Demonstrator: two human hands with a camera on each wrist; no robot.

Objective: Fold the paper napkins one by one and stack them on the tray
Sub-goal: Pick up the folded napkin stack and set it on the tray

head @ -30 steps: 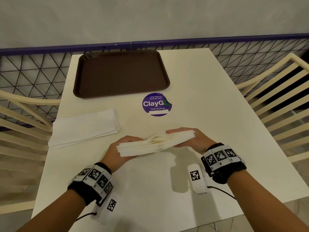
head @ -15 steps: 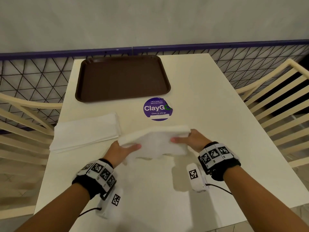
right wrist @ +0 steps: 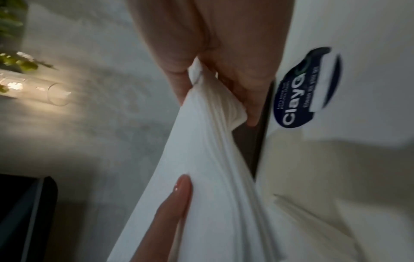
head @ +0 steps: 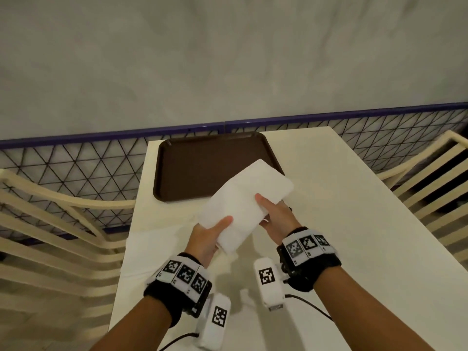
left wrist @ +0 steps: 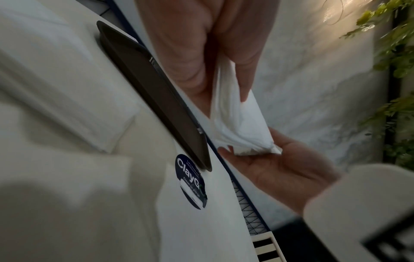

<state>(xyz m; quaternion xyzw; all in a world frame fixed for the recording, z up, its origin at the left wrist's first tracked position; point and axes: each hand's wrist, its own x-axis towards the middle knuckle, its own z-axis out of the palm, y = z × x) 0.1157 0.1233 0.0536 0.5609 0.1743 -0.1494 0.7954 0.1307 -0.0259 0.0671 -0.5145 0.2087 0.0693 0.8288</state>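
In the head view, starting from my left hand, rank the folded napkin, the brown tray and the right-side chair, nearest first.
1. Folded napkin: gripped by the left hand, touching it.
2. Brown tray: ahead, at the table's far end.
3. Right-side chair: off the table's right edge, farthest.

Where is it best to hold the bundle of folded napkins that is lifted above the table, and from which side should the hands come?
Probably at its two ends, one hand per end, as now: the left hand pinches the near end, the right hand the right edge. The napkin bundle is long, soft and layered, so thumbs on top with fingers underneath likely keep the layers together over the tray.
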